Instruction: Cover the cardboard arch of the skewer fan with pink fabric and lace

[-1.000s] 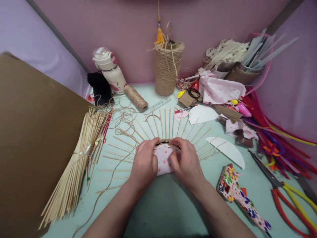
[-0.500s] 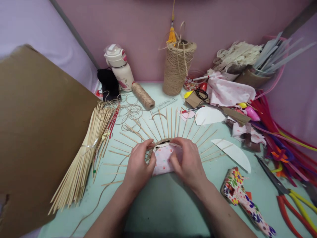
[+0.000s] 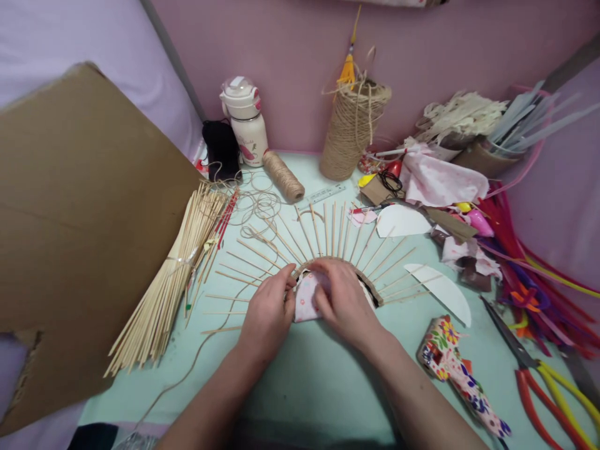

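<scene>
A half-circle piece covered in pink patterned fabric [image 3: 307,299] lies on the table before me, with a brown cardboard arc [image 3: 370,286] around its curved edge. Thin wooden sticks [image 3: 307,234] fan outward from that arc. My left hand [image 3: 269,306] has its fingers curled at the piece's left end, thumb by the fabric. My right hand [image 3: 345,297] lies over the middle, its thumb on the fabric and its fingers bent over the upper edge. Part of the fabric and arc is hidden under my hands.
At left are a stick bundle [image 3: 164,281] and a large cardboard sheet [image 3: 94,219]. Twine spools [image 3: 349,134] and a bottle [image 3: 250,128] stand behind. At right lie white cut pieces [image 3: 443,290], a floral-patterned glue gun [image 3: 462,375], scissors [image 3: 529,362] and pipe cleaners [image 3: 529,281].
My right hand has slid left along the piece, uncovering the right end of the cardboard arc. My left hand stays at the left end. The camera view has shifted slightly.
</scene>
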### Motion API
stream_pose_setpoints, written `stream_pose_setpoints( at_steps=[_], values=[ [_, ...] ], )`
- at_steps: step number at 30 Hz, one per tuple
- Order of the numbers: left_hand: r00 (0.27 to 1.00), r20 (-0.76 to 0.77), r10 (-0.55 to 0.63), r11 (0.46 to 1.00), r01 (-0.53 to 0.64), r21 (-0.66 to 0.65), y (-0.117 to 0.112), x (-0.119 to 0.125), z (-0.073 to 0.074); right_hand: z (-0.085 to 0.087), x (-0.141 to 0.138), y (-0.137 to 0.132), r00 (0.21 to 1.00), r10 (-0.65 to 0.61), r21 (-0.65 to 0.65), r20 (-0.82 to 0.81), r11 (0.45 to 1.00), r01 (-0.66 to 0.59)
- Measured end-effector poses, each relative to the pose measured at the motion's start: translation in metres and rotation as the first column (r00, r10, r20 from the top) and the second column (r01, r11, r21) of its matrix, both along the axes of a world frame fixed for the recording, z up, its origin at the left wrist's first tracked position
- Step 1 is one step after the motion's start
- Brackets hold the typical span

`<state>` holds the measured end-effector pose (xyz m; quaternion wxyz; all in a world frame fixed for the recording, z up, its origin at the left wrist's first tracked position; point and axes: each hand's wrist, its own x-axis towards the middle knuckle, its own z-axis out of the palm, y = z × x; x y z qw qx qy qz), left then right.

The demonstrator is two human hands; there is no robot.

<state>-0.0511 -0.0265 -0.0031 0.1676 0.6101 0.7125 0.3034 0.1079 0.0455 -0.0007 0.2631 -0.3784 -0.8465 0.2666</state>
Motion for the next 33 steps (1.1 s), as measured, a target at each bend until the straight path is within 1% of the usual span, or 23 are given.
stream_pose_setpoints(
  at_steps=[5, 8, 10, 13, 17, 20, 23, 27, 33],
  values=[
    [0.997, -0.071, -0.04, 0.999, 0.042, 0.023, -0.001, 0.0, 0.002, -0.004, -0.002, 0.001, 1.0, -0.01, -0.006, 0.015, 1.0, 0.01],
    [0.993, -0.091, -0.073, 0.997, 0.074, 0.007, -0.004, 0.002, 0.003, -0.004, -0.002, 0.001, 0.999, -0.014, -0.014, 0.031, 1.0, 0.015],
    [0.994, -0.075, -0.077, 0.997, 0.078, 0.006, -0.006, 0.002, 0.003, -0.004, -0.002, 0.001, 0.999, -0.014, -0.01, 0.036, 1.0, 0.014],
    [0.997, -0.044, -0.056, 0.997, 0.058, 0.042, -0.007, 0.003, 0.003, -0.003, -0.002, 0.001, 0.999, -0.01, 0.007, 0.035, 1.0, 0.01],
    [0.999, -0.02, -0.036, 0.995, 0.037, 0.09, -0.003, 0.007, 0.004, -0.002, -0.003, 0.0, 1.0, 0.009, 0.038, 0.028, 0.999, -0.01],
    [0.999, 0.015, -0.044, 0.996, 0.043, 0.078, 0.004, 0.01, 0.003, -0.003, -0.003, 0.0, 0.999, 0.015, 0.058, 0.036, 0.998, -0.017],
    [0.999, 0.044, -0.024, 0.999, 0.022, 0.039, 0.009, 0.01, -0.002, -0.004, -0.003, -0.001, 0.999, 0.011, 0.065, 0.048, 0.998, -0.014],
    [0.999, 0.036, -0.014, 0.999, 0.013, 0.041, 0.007, 0.008, -0.005, -0.004, -0.003, 0.0, 0.998, 0.02, 0.051, 0.06, 0.998, -0.023],
    [0.998, 0.032, -0.054, 0.996, 0.052, 0.069, 0.003, 0.012, -0.002, -0.001, -0.005, 0.0, 0.995, 0.023, 0.05, 0.092, 0.998, -0.028]
  ],
)
